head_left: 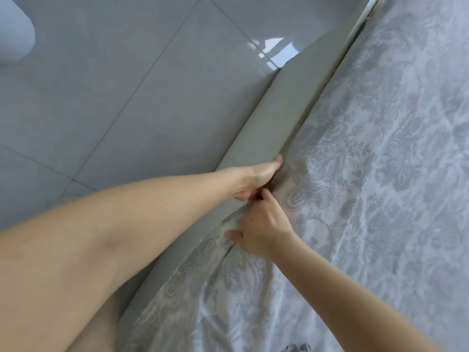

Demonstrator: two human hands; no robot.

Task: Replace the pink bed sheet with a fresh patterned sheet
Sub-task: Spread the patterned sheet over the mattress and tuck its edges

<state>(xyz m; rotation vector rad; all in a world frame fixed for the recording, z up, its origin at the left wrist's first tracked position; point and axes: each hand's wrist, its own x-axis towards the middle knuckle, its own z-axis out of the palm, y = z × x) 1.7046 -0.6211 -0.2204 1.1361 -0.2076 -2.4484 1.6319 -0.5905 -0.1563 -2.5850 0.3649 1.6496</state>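
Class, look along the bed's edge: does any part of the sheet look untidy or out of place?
Yes. Near the bottom, the patterned sheet spills in loose folds over the grey bed frame instead of being tucked in. Farther up it sits neatly in the gap, where both hands, left and right, work.

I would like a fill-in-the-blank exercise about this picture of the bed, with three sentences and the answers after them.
1. The patterned sheet is printed in white and ____.
2. The left hand pushes the sheet's edge into the gap between the mattress and the grey bed ____.
3. Beside the bed frame, the floor is covered with large glossy ____.
The right hand lies on the sheet close to the left one.

Missing words: grey; frame; tiles
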